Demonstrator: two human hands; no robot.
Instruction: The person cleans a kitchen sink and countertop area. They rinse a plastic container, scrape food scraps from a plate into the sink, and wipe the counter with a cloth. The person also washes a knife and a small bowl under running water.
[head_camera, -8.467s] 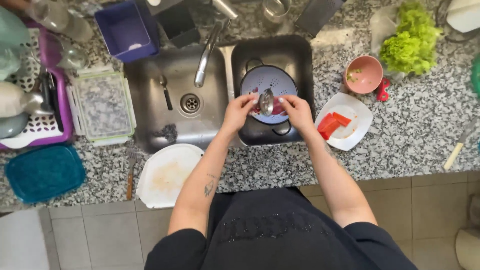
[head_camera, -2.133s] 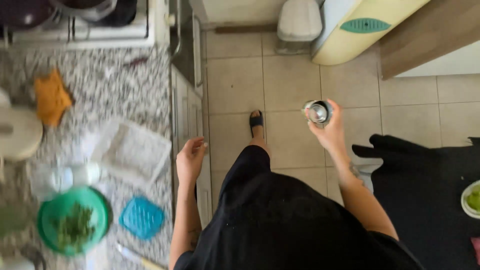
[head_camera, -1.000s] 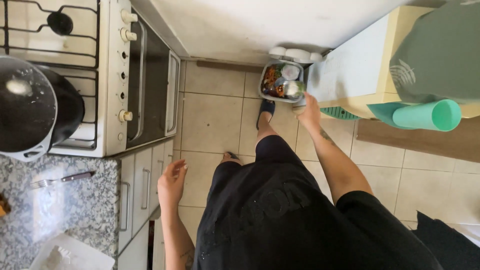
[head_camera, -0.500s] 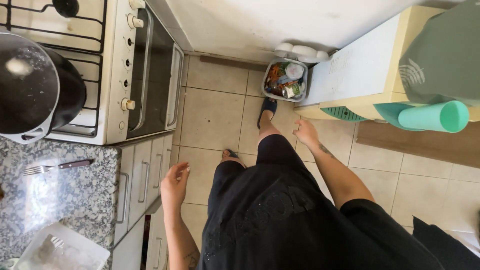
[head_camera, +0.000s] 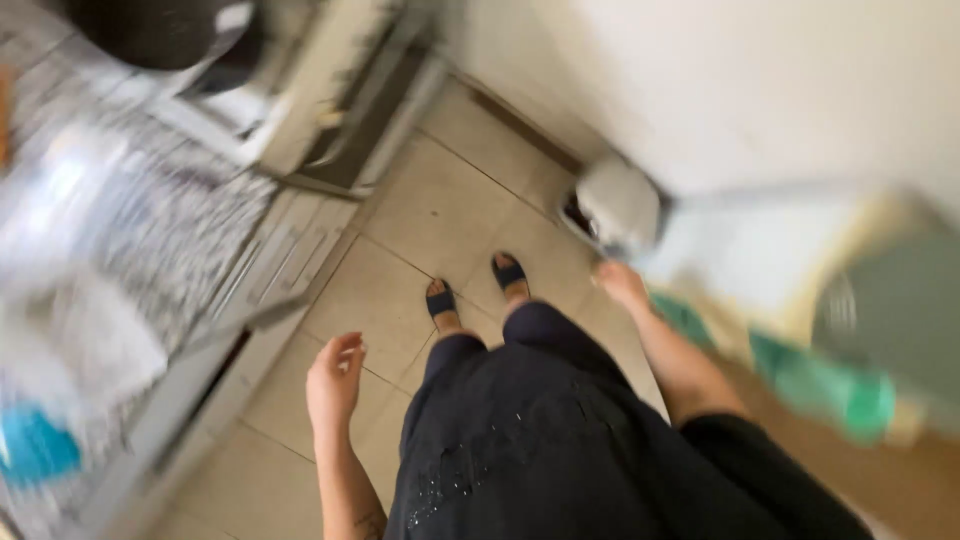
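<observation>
Right hand (head_camera: 622, 285) withdrawn from bin (head_camera: 620, 205), lid now shut.

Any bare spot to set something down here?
Bare floor tiles between the stove, the bin and the feet. More bare tile beside the left hand, along the cabinets. The counter is crowded, though blurred.

1. Your left hand (head_camera: 335, 380) hangs open and empty above the beige floor tiles (head_camera: 420, 215).
2. Your right hand (head_camera: 622, 285) sits just beside the blurred white lidded bin (head_camera: 620, 205).
</observation>
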